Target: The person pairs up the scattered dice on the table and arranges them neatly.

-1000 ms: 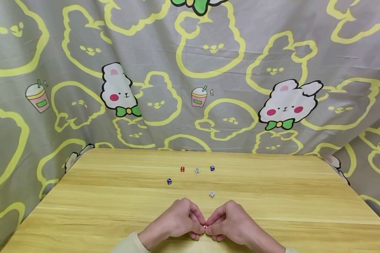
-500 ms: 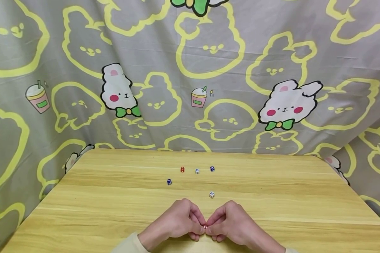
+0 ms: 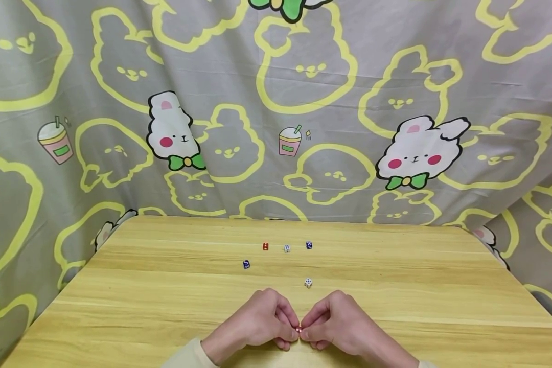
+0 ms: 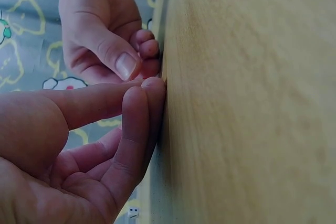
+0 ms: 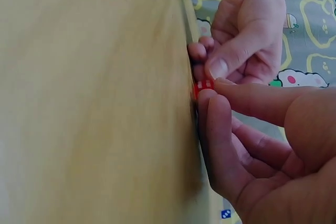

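Low over the front of the wooden table, my left hand and right hand meet at their fingertips. Between them is a small red die with white pips, pinched from both sides by thumbs and forefingers. The right wrist view shows the red die close to the tabletop, partly covered by fingertips. In the left wrist view my left hand's fingers hide most of it. Beyond the hands lies a white die.
Farther back on the wooden table lie a red die, a white die and a blue die in a loose row. Another blue die lies left of them. A patterned grey curtain hangs behind the table.
The right hand has shifted very slightly to the right, and a bit more of the red die shows between the fingertips. The other dice stay in place.
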Available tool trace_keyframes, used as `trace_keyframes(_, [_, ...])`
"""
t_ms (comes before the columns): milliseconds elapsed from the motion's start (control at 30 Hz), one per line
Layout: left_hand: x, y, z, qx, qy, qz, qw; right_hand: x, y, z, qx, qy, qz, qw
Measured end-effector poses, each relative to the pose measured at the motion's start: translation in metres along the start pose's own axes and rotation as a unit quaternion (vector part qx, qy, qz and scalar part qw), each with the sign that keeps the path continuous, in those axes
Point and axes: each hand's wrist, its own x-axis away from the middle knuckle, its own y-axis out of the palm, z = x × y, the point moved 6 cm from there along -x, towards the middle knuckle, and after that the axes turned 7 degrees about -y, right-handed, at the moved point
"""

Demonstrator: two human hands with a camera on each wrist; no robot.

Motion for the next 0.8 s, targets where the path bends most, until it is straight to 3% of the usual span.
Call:
trace_keyframes(400, [-0.001,0.001,0.0,0.0,-0.009,0.011,0.9999,-0.003,-0.032,-0.008,0.074,-0.013,0.029,0.9968])
trace_keyframes(800, [0.0,0.001,0.001,-0.001,-0.003,0.007,1.0,-0.019,-0.048,-0.024,0.128,-0.029,0.099,0.9864])
